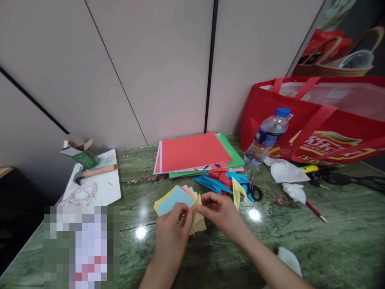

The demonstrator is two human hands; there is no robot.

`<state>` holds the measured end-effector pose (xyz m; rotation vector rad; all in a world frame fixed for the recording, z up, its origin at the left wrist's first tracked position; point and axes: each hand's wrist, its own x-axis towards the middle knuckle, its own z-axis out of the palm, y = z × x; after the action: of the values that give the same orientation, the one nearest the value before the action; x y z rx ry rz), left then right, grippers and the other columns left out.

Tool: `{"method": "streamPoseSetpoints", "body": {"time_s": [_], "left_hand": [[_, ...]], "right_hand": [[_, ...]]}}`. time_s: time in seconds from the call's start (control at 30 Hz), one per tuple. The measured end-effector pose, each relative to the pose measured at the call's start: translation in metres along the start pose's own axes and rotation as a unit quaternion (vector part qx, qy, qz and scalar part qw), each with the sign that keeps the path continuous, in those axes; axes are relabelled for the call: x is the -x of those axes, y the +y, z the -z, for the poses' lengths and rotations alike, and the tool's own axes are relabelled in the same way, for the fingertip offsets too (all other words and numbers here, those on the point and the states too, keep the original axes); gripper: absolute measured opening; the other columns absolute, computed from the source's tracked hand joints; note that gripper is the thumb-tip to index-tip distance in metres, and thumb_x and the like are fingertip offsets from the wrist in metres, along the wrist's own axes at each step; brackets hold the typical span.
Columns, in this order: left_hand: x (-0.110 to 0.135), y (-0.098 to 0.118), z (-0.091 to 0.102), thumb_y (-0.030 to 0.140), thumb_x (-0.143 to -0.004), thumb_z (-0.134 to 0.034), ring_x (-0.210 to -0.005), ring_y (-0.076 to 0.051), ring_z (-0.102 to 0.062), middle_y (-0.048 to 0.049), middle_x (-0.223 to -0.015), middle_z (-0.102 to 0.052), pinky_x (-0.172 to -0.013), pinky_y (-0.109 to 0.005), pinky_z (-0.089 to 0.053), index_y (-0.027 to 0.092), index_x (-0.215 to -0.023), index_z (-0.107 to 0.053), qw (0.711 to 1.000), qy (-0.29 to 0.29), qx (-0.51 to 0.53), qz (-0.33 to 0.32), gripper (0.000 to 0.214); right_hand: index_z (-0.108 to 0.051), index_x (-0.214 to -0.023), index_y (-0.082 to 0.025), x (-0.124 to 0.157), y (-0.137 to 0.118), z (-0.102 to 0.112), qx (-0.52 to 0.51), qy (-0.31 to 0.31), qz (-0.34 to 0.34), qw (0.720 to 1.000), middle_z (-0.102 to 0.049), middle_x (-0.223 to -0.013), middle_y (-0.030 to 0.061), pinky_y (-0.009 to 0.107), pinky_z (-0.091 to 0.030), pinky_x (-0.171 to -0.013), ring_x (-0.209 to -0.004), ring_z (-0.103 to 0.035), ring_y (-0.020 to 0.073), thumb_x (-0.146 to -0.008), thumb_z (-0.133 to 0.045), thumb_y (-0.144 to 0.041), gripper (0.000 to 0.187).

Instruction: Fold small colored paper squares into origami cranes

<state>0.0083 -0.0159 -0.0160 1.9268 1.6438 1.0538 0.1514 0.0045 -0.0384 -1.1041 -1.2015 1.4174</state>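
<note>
My left hand (172, 228) and my right hand (221, 210) meet over the table. Both pinch a folded piece of yellow paper (197, 200) that stands in a narrow point between the fingertips. Just behind and beneath them lies a pile of small paper sheets (171, 202), light blue on top with yellow and pink edges showing. Beyond my right hand are folded blue paper pieces (210, 183), red folded paper (221, 176) and another folded yellow piece (237, 192). Black-handled scissors (256, 193) rest beside these, partly among the paper.
Large coloured sheets (192, 152) lie against the wall. A water bottle (267, 136) leans by a red bag (325, 120) at right. Crumpled tissue (285, 171) and a red-handled brush (314, 209) lie nearby. At left, a hammer (99, 171), green box (86, 158) and beads (81, 194) sit on a white board.
</note>
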Motion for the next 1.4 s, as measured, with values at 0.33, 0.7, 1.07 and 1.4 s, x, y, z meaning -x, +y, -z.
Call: {"method": "streamPoseSetpoints", "body": {"time_s": [0.33, 0.7, 1.07, 1.4], "left_hand": [[0.001, -0.005, -0.003, 0.028, -0.077, -0.056, -0.049, -0.013, -0.059, 0.0012, -0.057, -0.064, -0.048, -0.019, -0.041, 0.02, -0.068, -0.057, 0.998, -0.016, 0.055, 0.038, 0.012], [-0.011, 0.011, 0.005, 0.035, -0.07, -0.061, -0.045, -0.012, -0.055, 0.0022, -0.052, -0.061, -0.043, -0.019, -0.04, 0.017, -0.068, -0.055, 0.934, -0.067, 0.291, 0.197, 0.018], [-0.001, -0.01, -0.001, 0.023, -0.075, -0.06, -0.073, -0.019, -0.065, -0.0056, -0.083, -0.069, -0.068, -0.03, -0.051, 0.018, -0.092, -0.061, 0.995, 0.065, -0.026, -0.078, 0.018], [-0.001, -0.011, -0.002, 0.016, -0.077, -0.058, -0.095, -0.024, -0.064, -0.011, -0.105, -0.068, -0.083, -0.039, -0.052, 0.019, -0.087, -0.065, 0.989, 0.062, -0.024, -0.134, 0.014]], "right_hand": [[-0.056, -0.073, -0.017, 0.0, -0.003, -0.002, -0.097, 0.022, -0.069, 0.993, -0.06, -0.057, -0.005, 0.024, -0.051, -0.051, -0.05, -0.058, 0.0111, -0.051, -0.079, -0.031, 0.035], [-0.062, -0.065, -0.016, -0.001, -0.005, -0.001, -0.064, 0.005, -0.036, 0.997, -0.06, -0.06, -0.002, 0.025, -0.05, -0.056, -0.056, -0.058, 0.0119, -0.063, -0.07, -0.041, 0.027], [-0.067, -0.062, -0.017, 0.002, -0.007, -0.002, -0.02, 0.036, 0.0, 0.999, -0.061, -0.052, -0.002, 0.025, -0.049, -0.052, -0.052, -0.057, 0.0136, -0.063, -0.071, -0.037, 0.02], [-0.068, -0.062, -0.019, 0.002, -0.004, -0.001, 0.013, 0.067, 0.057, 0.996, -0.065, -0.065, 0.0015, 0.025, -0.047, -0.051, -0.054, -0.055, 0.0137, -0.065, -0.069, -0.028, 0.01]]}}
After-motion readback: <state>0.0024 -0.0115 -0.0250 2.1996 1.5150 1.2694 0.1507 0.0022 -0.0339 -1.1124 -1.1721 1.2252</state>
